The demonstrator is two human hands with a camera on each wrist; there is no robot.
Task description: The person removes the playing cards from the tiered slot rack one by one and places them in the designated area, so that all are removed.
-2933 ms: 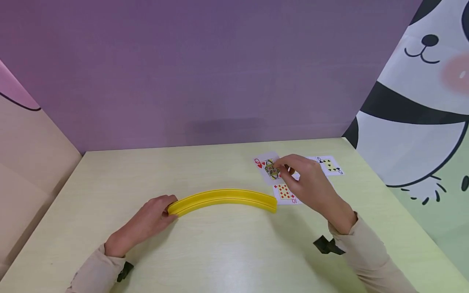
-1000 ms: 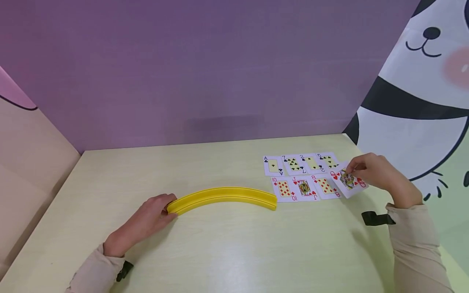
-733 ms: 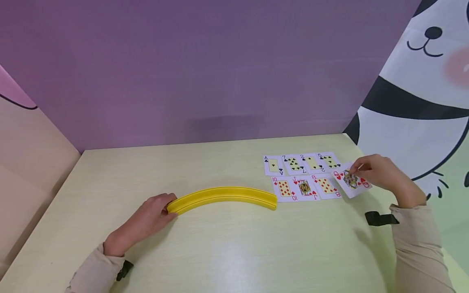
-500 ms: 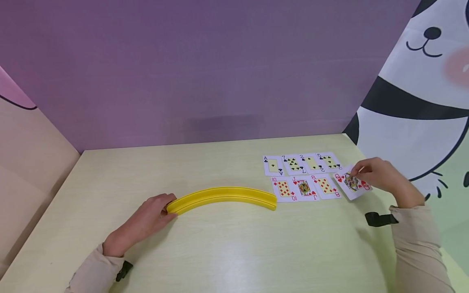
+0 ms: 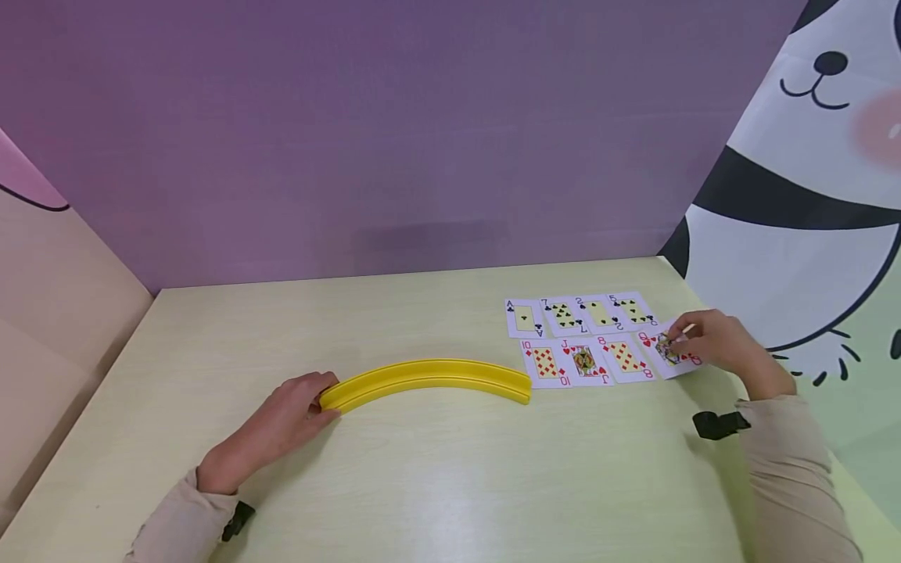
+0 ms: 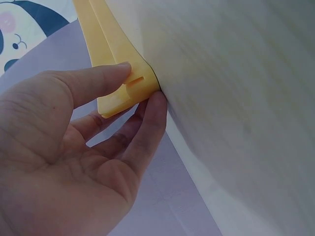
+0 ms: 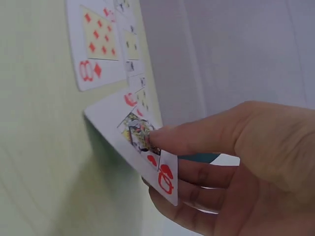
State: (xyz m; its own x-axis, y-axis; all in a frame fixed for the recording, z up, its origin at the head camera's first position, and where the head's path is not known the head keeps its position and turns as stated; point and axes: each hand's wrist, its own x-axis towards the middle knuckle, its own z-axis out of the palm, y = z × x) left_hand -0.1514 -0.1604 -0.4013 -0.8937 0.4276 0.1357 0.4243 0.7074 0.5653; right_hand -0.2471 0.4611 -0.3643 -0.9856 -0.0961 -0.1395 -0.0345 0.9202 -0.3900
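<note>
My left hand (image 5: 278, 422) pinches the left end of a curved yellow plastic card holder (image 5: 429, 373), which lies on the table. In the left wrist view the thumb presses its end and the fingers curl beneath. At the right, my right hand (image 5: 721, 344) pinches the queen of hearts (image 7: 133, 132) between thumb and fingers. That card is tilted, one edge lifted over the table, beside the eight of diamonds (image 5: 625, 357). The jack of hearts (image 5: 584, 360) and ten of diamonds (image 5: 544, 362) lie left of it in the same row.
Behind that row lie the ace of clubs (image 5: 524, 318), seven of clubs (image 5: 563, 314), a two (image 5: 600, 313) and a five (image 5: 632, 311), face up. A purple wall panel (image 5: 422, 141) rises at the table's back edge; a panda-printed panel (image 5: 788, 281) stands on the right.
My right hand has carried the queen of hearts from the row's left side to its right end, lately shifting slightly left and lower. My left hand keeps its grip on the yellow holder.
</note>
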